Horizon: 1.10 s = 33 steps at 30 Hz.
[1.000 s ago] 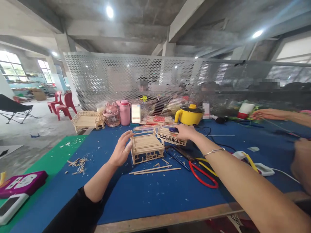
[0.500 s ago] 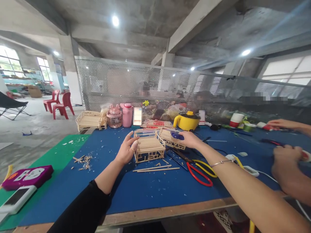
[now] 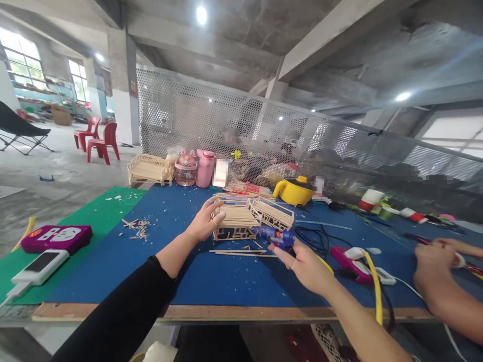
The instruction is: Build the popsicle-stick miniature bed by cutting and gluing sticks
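Observation:
My left hand (image 3: 206, 220) grips the left end of a small bed-like model made of wooden sticks (image 3: 238, 217), with thumb and fingers closed at its edge. A second stick model (image 3: 274, 213) stands tilted against it on the right. My right hand (image 3: 307, 266) is wrapped round a blue hot glue gun (image 3: 281, 238), held in front of the two models. The gun's nozzle points left, at the lower right corner of the first model; whether it touches is unclear. Thin loose sticks (image 3: 241, 253) lie just in front.
Behind stand a finished-looking stick model (image 3: 151, 168), a pink bottle (image 3: 205, 168) and a yellow pot (image 3: 296, 191). Stick scraps (image 3: 138, 227) lie left. A purple power strip (image 3: 349, 264) and black cable (image 3: 313, 239) lie right. Another person's hands (image 3: 433, 261) work at far right.
My right hand has drawn the glue gun from over the second model to the front of the first one. My left hand stays at the model's left end. The view has tilted.

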Each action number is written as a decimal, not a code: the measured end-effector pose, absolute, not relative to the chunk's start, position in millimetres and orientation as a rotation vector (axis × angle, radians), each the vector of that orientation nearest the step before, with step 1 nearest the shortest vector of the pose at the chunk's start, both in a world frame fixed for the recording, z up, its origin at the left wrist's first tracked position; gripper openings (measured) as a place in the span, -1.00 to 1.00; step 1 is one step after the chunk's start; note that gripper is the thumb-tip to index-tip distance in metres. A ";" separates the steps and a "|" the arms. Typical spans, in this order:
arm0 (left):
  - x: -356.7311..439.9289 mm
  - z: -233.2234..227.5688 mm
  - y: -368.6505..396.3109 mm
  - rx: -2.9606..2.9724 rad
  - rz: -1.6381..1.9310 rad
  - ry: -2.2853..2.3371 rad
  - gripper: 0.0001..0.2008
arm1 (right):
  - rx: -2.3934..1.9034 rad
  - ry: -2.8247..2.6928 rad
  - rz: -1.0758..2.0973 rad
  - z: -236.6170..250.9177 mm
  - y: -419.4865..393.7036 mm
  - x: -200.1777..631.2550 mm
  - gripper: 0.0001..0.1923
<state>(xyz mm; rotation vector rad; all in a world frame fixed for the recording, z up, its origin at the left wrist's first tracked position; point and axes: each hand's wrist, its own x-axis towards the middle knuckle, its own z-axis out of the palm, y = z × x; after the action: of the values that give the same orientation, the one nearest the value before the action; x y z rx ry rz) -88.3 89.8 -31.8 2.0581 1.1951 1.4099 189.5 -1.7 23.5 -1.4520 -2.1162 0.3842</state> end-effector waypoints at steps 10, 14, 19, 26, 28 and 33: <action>-87.5 -31.3 89.5 2.095 1.418 1.213 -0.52 | -1.325 -2.160 0.396 8.6 -3.4 155.7 -0.64; -87.5 -31.4 90.3 2.094 1.413 1.208 -0.52 | -1.312 -2.154 0.382 11.3 0.1 152.2 -0.62; -87.4 -29.6 88.7 2.091 1.408 1.213 -0.53 | -1.329 -2.150 0.397 15.5 2.0 146.3 -0.59; -87.2 -28.3 87.2 2.088 1.403 1.233 -0.53 | -1.330 -2.169 0.343 13.5 4.2 142.8 -0.57; -87.3 -28.0 87.1 2.087 1.410 1.231 -0.54 | -1.329 -2.170 0.333 12.4 5.1 142.8 -0.58; -87.8 -28.1 87.3 2.091 1.409 1.226 -0.54 | -1.330 -2.171 0.323 12.0 6.9 143.5 -0.59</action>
<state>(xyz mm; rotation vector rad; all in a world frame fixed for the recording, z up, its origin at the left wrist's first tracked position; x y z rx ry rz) -87.8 87.3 -28.1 2.0911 1.2257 1.4086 143.5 6.9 12.0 -1.3302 -2.1713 0.3230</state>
